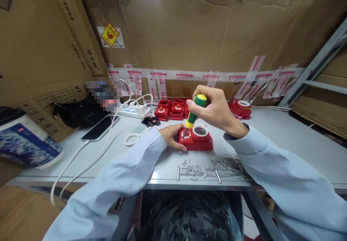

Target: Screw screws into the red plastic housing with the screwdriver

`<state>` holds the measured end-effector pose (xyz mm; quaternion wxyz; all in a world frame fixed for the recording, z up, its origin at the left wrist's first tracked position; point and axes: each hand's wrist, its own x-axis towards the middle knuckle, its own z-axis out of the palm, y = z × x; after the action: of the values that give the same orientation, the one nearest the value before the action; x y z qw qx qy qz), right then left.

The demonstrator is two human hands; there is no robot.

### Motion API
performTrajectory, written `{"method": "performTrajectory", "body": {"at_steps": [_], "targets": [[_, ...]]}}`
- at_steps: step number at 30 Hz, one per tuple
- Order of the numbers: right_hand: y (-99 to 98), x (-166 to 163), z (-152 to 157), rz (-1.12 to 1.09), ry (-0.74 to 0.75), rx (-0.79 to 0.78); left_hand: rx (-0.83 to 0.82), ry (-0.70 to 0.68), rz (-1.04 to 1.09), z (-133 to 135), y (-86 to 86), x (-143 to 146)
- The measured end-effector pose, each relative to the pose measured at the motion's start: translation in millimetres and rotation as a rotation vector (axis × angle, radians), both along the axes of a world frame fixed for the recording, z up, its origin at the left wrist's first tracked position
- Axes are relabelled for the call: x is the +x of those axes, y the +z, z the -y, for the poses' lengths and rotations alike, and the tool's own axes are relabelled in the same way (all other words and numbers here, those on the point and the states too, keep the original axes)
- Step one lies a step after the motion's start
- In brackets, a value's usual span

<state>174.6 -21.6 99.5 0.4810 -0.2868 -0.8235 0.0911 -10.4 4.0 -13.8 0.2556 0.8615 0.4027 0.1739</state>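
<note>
A red plastic housing (199, 142) with a white ring on top lies on the grey table (284, 136) in front of me. My left hand (171, 135) is closed on its left end and steadies it. My right hand (214, 109) is wrapped round the yellow-and-green handle of a screwdriver (193, 115). The screwdriver stands tilted, its tip down on the housing's top left corner.
Several loose screws (189, 169) and metal pins (230, 165) lie near the front edge. More red housings (173, 110) stand behind, another (240, 109) at the right. A white ring (131, 139), a phone (101, 127) and a power strip (134, 111) sit at left. Cardboard walls surround the table.
</note>
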Motion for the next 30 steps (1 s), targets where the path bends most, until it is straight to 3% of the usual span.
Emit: {"method": "performTrajectory", "body": {"at_steps": [7,15,18,23,26,30], "targets": [[-6.4,-2.9,-3.0,0.022,0.006,-0.03,0.016,-0.044,0.005,-1.7,-0.6,-0.9],[-5.4,-10.6,-3.8,0.075,0.015,0.045,0.039,-0.112,0.089,-2.9,-1.5,-1.3],[-2.2,-15.8,-2.5,0.181,-0.1,0.125,0.043,-0.129,0.102,-3.6,-3.1,-1.9],[6.8,-26.5,0.2,0.429,-0.428,0.229,0.15,-0.165,0.2,0.8,4.4,1.0],[13.5,-33.1,1.8,0.539,-0.519,0.195,0.299,-0.055,0.442,7.3,16.2,6.2],[17.9,-34.1,5.8,0.624,-0.476,0.141,0.406,0.191,0.659,12.1,24.3,11.9]]}}
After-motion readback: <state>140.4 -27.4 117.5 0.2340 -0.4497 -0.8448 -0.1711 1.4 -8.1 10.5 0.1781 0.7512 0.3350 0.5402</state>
